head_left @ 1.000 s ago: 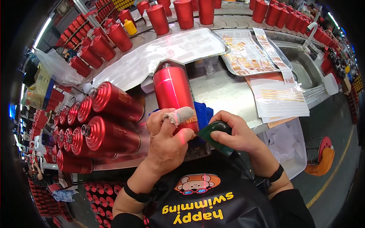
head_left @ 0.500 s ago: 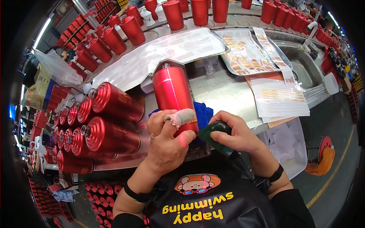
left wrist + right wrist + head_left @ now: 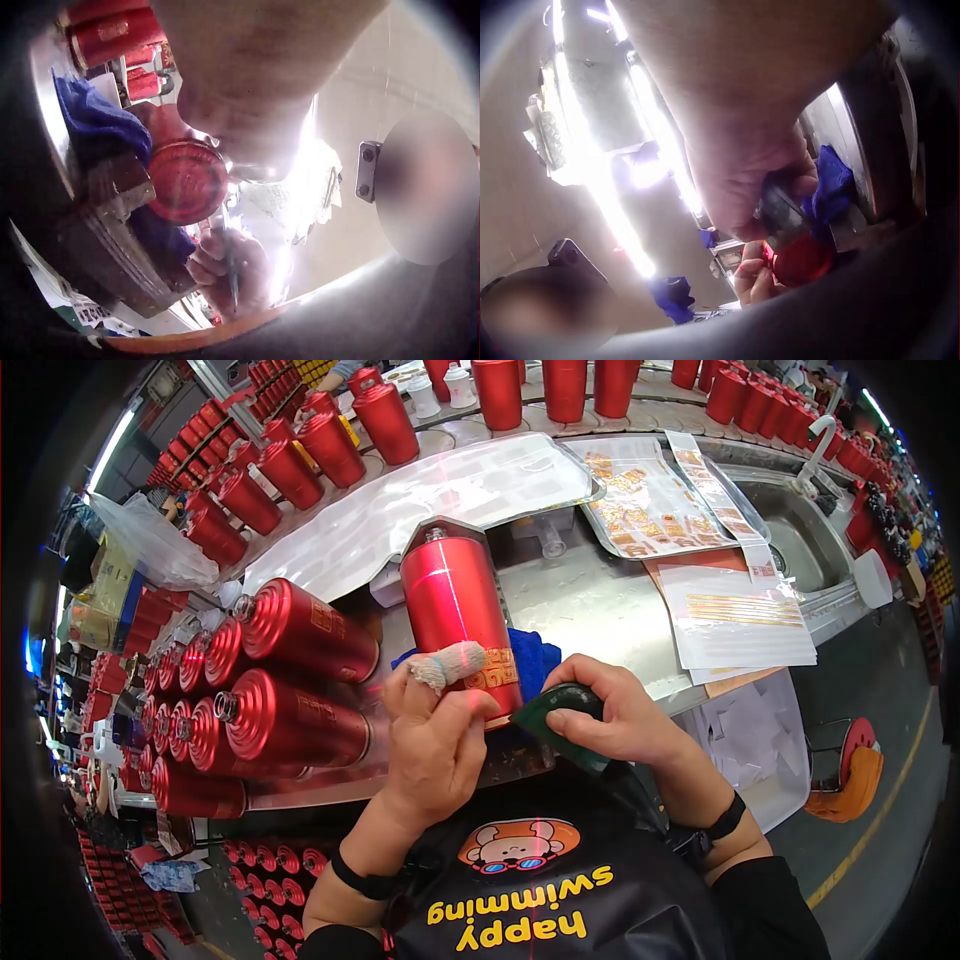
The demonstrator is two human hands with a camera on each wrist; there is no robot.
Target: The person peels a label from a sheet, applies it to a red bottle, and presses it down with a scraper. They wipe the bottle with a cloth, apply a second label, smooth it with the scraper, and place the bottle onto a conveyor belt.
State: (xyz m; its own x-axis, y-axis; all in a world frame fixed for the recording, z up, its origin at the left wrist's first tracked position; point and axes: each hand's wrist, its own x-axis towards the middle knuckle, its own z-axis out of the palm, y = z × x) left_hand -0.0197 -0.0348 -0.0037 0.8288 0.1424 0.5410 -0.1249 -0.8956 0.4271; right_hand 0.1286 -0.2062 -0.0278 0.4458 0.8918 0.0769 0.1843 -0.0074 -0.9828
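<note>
A red bottle (image 3: 455,600) lies on its side, neck away from me, with a gold patterned band (image 3: 492,668) near its base. My left hand (image 3: 435,745) holds it at the base end. Its index finger, in a knitted finger cover (image 3: 450,663), lies over the side beside the band, and the thumb is bent at the bottom rim. My right hand (image 3: 625,710) pinches a dark green flat scraper (image 3: 565,722), its tip close to that rim. In the left wrist view the round bottle base (image 3: 187,184) faces the camera; the right wrist view shows the scraper (image 3: 784,210) under my fingers.
A blue cloth (image 3: 535,660) is bunched beside the bottle. Several red bottles (image 3: 295,715) are stacked at the left. Behind are a white sheet (image 3: 450,495), a tray of gold decals (image 3: 640,505) and a conveyor (image 3: 440,440) carrying bottles. Papers (image 3: 735,620) and a sink (image 3: 800,530) are at the right.
My left index finger has slid left and the thumb has drawn back, uncovering more of the gold band. The scraper stays near the rim. Bottles on the conveyor have moved to the right.
</note>
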